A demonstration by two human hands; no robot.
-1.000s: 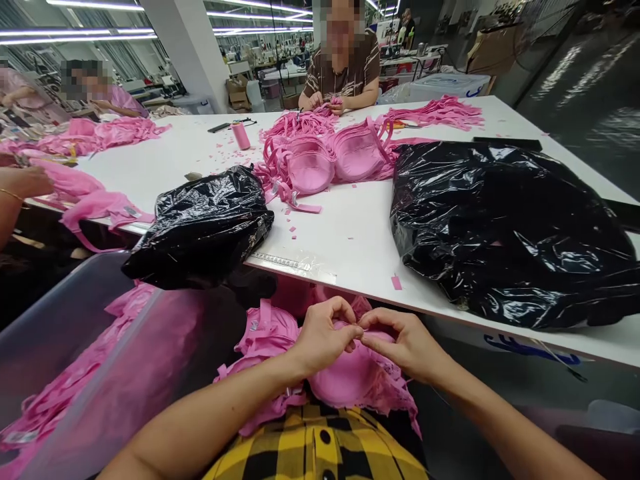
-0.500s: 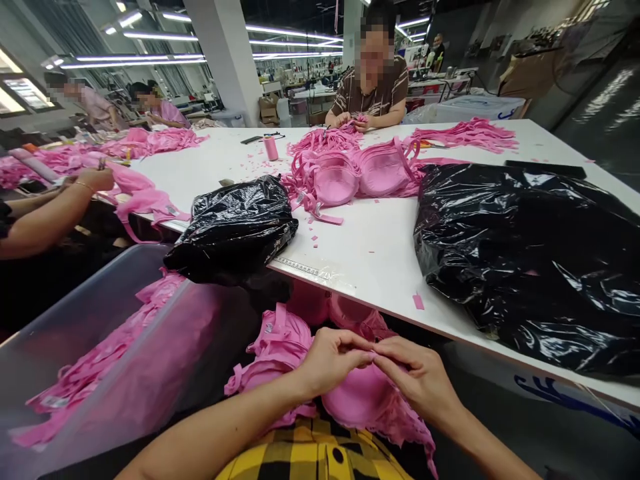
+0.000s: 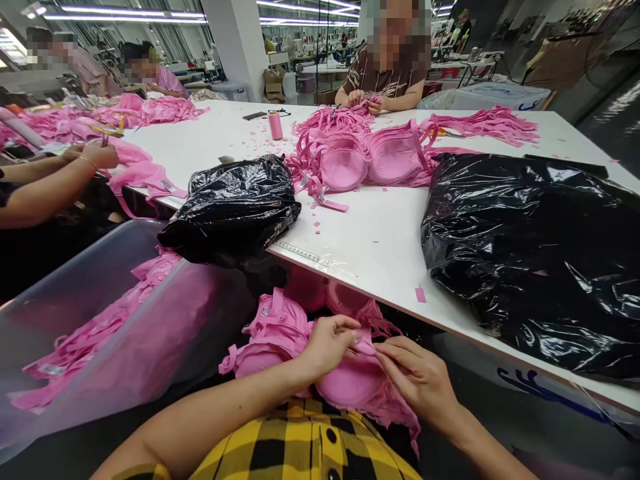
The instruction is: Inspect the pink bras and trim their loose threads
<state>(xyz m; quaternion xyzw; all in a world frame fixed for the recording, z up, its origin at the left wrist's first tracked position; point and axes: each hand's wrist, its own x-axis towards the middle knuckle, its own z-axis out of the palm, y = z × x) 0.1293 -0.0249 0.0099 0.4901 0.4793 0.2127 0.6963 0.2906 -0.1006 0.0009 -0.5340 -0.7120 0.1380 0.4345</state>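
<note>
A pink bra (image 3: 345, 383) lies in my lap, just below the edge of the white table (image 3: 380, 247). My left hand (image 3: 327, 343) pinches the fabric at the top of a cup, fingers closed on it. My right hand (image 3: 420, 380) rests against the same cup from the right, its fingertips pressed onto the pink cloth beside my left thumb. More pink bras (image 3: 275, 327) are bunched in my lap to the left.
A small black plastic bag (image 3: 235, 207) and a large one (image 3: 535, 247) lie on the table. Pink bras (image 3: 370, 160) and straps are heaped mid-table. A clear bin (image 3: 100, 313) with pink pieces stands at my left. A person sits opposite; another person's arm (image 3: 55, 180) reaches in at left.
The camera has swung a little, so the view shifted right then down. My hands have stayed together on the bra, and my right fingers have slid lower along the cup.
</note>
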